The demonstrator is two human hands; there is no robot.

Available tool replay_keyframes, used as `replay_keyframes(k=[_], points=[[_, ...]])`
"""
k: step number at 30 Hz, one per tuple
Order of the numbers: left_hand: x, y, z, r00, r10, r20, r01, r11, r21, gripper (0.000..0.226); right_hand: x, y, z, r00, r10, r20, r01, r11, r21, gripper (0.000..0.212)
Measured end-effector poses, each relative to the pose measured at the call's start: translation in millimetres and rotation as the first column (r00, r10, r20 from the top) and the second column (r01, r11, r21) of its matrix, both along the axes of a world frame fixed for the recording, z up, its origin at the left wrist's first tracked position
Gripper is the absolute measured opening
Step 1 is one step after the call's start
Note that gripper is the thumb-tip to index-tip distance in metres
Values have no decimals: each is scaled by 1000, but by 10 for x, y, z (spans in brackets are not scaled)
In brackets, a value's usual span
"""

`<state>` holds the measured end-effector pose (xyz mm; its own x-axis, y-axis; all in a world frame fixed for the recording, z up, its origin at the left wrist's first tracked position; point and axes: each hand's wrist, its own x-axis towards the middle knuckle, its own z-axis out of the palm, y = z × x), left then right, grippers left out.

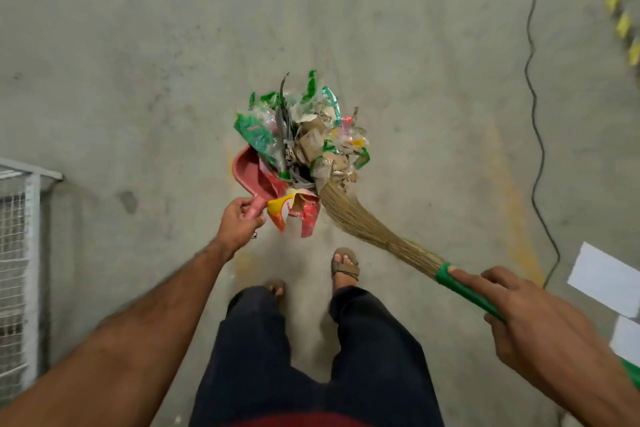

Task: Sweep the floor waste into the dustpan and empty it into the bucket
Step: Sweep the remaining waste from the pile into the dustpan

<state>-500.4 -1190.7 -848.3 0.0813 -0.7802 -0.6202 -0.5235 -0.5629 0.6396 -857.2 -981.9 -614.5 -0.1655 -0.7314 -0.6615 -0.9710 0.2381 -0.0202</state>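
Note:
A pink dustpan (248, 170) is held above the concrete floor by my left hand (239, 224), which grips its short handle. It is heaped with waste (304, 135): green and clear plastic wrappers, brown card scraps, and a red and yellow packet hanging over its near edge. My right hand (530, 315) grips the green handle of a grass broom (367, 222). The broom's bristle end presses against the right side of the pile. No bucket is in view.
A black cable (535, 121) snakes down the floor on the right. White sheets (606, 277) lie at the right edge, a white wire-mesh rack (17, 253) stands at the left edge, and yellow-black tape (623, 21) marks the top right. My sandalled feet (344, 267) stand just below the dustpan.

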Motion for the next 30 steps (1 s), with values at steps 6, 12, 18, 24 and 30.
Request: replay_keyframes(k=[6,12,18,24,30], points=[[275,119,466,997,-57,-54,56,998,-34,38,543,436,494,995,-79,-53,75,995,-73,71],[609,141,864,972,-211,-99,204,976,-75,39,1296,940,795,965,-237,-109,222,967,-127,71],[722,203,1194,905,-395,-156,376,916,-140,33,2204,1516,1245,911,-395,-115,370,908,-196,68],[458,645,1464,767,-588,-258,566,809,-158,18,2837,2264,1568,795,-584,-164,553,809,-201,71],[92,1418,1754,607,-746,-274,731,659,-175,16,3346,3100,1759,638,-747,-186,710,664,-234,69]])
